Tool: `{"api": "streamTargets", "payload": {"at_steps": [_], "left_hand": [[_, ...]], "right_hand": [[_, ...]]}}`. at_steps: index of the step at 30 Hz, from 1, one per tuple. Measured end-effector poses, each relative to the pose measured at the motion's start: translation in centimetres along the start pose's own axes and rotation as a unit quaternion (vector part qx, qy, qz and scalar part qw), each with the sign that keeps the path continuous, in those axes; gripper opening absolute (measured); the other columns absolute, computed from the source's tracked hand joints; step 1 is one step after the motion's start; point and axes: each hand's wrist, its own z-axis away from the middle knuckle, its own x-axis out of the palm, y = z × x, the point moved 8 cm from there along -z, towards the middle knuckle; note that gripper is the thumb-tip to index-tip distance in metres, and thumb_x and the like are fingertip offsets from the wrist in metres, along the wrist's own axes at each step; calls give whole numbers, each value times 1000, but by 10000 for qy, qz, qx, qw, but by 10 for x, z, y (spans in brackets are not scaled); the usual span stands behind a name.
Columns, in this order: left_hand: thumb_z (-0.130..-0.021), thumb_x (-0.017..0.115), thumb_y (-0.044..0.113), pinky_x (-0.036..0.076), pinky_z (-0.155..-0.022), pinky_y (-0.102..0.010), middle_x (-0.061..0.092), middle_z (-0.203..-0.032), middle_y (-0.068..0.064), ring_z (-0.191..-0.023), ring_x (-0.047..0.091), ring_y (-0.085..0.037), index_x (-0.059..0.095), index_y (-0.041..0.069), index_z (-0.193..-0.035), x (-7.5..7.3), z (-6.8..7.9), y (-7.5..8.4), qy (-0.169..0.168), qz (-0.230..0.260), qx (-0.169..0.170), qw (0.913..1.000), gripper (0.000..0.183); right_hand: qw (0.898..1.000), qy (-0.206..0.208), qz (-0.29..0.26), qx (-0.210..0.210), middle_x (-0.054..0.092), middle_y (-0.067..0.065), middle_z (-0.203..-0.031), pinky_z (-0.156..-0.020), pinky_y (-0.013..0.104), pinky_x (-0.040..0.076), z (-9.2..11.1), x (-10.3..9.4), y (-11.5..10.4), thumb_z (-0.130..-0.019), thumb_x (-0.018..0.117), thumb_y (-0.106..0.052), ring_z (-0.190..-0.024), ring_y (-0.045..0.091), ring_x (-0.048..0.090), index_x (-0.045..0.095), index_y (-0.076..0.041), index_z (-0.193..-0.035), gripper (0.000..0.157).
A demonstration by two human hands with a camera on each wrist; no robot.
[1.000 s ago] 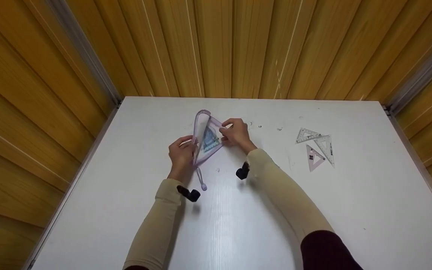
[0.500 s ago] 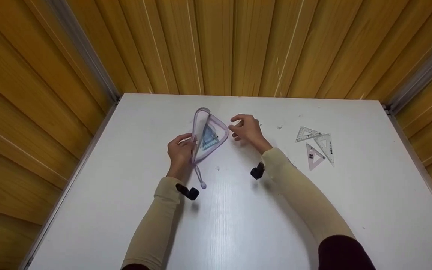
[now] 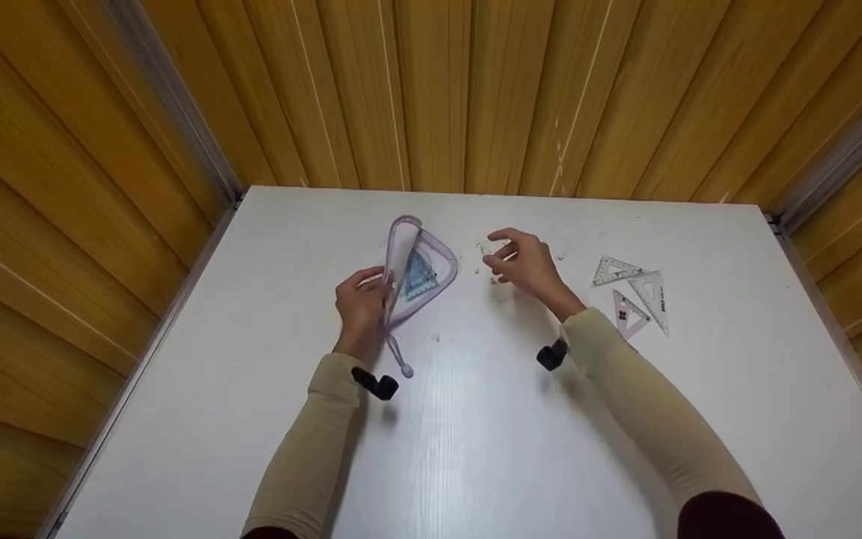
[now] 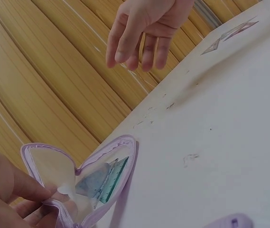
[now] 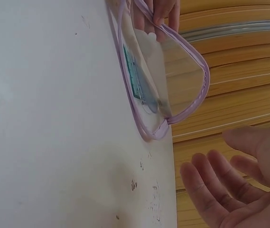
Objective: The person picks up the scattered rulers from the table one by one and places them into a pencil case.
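Note:
A clear zip pouch with lilac edging stands spread open on the table, its strap hanging toward the front. My left hand pinches the edge of its raised flap, thumb against fingers, as the left wrist view shows. Blue-green set squares lie inside the pouch. Right of the pouch, my right hand is held above the table, fingers loosely bent and nothing in them. Farther right lie two clear set squares and a pinkish set square, close together.
The white table ends at ribbed wooden-look panels at the back and sides. Small dark marks dot its surface near the pouch. A black camera is on the left wrist, another black camera on the right.
My right hand has let go of the pouch's right edge and moved right, away from it. The left hand keeps its hold with the pouch nearly still.

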Motion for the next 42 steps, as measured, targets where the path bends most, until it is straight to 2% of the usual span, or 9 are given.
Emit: {"api": "streamTargets", "payload": {"at_steps": [4,10,16,22,25,31,34,38,42], "left_hand": [[-93,68,-1,54,-75,-28,76,-108,-12,-98,71,-22,74,6,-116,0,0,-4,13,-34,-74,10000,25],[-92,70,-2,53,-75,-28,76,-109,-13,-98,71,-22,74,6,-115,1,-2,-5,21,-29,-32,10000,25],[-91,72,-1,54,-73,-28,77,-106,-13,-96,72,-22,75,6,-113,1,-1,-3,15,-36,29,10000,23],[-91,68,-6,55,-74,-31,76,-106,-16,-96,73,-25,74,2,-114,4,0,-1,-39,150,40,9999,26],[-91,68,-5,54,-75,-31,77,-106,-14,-96,72,-24,74,4,-115,5,0,-1,-50,89,39,9999,26],[-92,68,-3,53,-74,-28,77,-107,-13,-97,72,-23,74,5,-116,4,-1,-2,-60,30,-4,10000,26],[-93,68,-3,53,-75,-29,77,-107,-13,-97,72,-23,74,5,-116,4,-1,-3,-105,39,-40,9999,25],[-93,68,-3,54,-79,-32,77,-107,-13,-98,72,-23,73,5,-116,5,-2,-3,-179,61,-51,9998,25],[-93,68,-4,54,-77,-31,77,-107,-13,-98,72,-24,74,5,-116,5,-1,-2,-169,113,-36,9998,25]], "right_hand": [[9998,30,185,-71,73,13,-103,-71,33,60,11,-12,6,-96,74,-17,-95,38,73,60,-10,-138,45],[9984,100,522,-176,73,11,-108,-73,29,58,23,-31,20,-95,76,-19,-94,27,71,58,-12,-140,49],[9964,133,802,-249,73,10,-111,-82,37,57,34,-49,31,-94,76,-18,-99,26,70,56,-14,-143,53],[9941,305,927,-464,74,13,-110,-89,45,54,44,-68,41,-94,76,-17,-101,30,70,56,-12,-143,54],[9937,383,953,-450,74,13,-110,-87,41,54,50,-77,49,-93,77,-17,-101,30,69,56,-13,-143,54],[9932,469,985,-414,74,14,-112,-79,20,50,61,-93,66,-94,77,-19,-101,31,70,55,-12,-145,56],[9934,494,976,-347,73,14,-114,-76,15,48,67,-100,75,-95,76,-21,-102,31,69,54,-12,-146,56],[9927,573,1023,-270,72,15,-117,-77,15,47,75,-110,83,-95,75,-23,-105,33,69,54,-12,-147,56],[9920,673,1045,-209,71,15,-121,-83,22,49,82,-118,89,-96,75,-26,-108,33,68,53,-13,-147,57]]}}
